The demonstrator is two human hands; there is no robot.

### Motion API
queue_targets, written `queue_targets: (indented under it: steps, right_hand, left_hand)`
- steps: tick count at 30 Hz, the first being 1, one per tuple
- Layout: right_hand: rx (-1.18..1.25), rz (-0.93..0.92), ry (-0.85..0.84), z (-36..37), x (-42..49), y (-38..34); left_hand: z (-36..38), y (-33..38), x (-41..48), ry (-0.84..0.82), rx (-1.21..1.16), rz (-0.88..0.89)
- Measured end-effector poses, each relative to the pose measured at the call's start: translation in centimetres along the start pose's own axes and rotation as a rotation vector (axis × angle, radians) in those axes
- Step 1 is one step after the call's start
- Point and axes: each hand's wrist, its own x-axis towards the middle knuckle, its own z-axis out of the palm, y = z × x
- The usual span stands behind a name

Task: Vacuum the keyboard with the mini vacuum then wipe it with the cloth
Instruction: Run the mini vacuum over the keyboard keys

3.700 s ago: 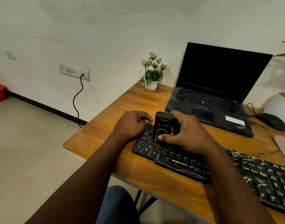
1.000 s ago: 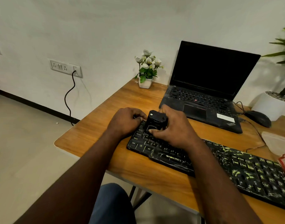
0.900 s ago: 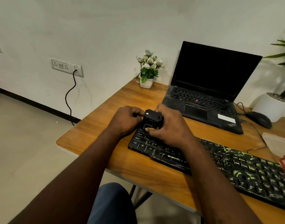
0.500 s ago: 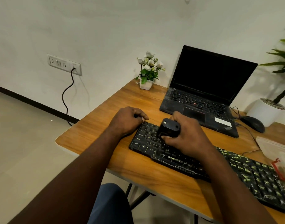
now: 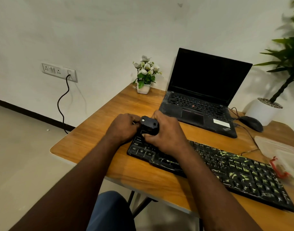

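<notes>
A black keyboard [image 5: 234, 167] with yellow-green key markings lies slanted across the wooden desk [image 5: 96, 139]. My right hand [image 5: 166, 135] grips a small black mini vacuum [image 5: 149, 126] and holds it upright on the keys at the keyboard's left end. My left hand [image 5: 123, 129] lies on the keyboard's far left corner with its fingers curled over the edge, touching the vacuum's side. No cloth is plainly in view.
An open black laptop [image 5: 201, 100] stands behind the keyboard, with a mouse [image 5: 251, 123] and its cable to the right. A small flower pot [image 5: 143, 88] sits at the back. A white planter [image 5: 264, 112] and a clear plastic container [image 5: 276, 147] are at the right.
My right hand has slid the vacuum left along the keys, back against my left hand. The left hand has stayed on the keyboard's corner.
</notes>
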Motion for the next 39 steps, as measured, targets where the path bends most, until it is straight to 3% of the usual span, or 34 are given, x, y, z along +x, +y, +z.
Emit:
queue_targets:
  steps: [10, 20, 26, 33, 39]
  right_hand:
    - [0.120, 0.264, -0.128, -7.0, -2.8, 4.9]
    - [0.110, 0.217, -0.094, -5.0, 1.0, 4.1]
    - [0.097, 0.279, -0.026, -5.9, -0.4, 5.4]
    - [0.159, 0.187, -0.075, -4.3, -0.5, 4.0]
    - [0.104, 0.209, -0.004, -5.0, -0.6, 5.1]
  left_hand:
    - [0.5, -0.5, 0.4, 0.001, 0.015, 0.018]
    - [0.6, -0.3, 0.3, -0.002, 0.014, 0.033]
    - [0.7, -0.8, 0.7, -0.001, 0.026, 0.027]
    - [0.8, -0.7, 0.6, 0.010, 0.003, 0.008]
    - [0.6, -0.1, 0.1, 0.017, 0.004, 0.002]
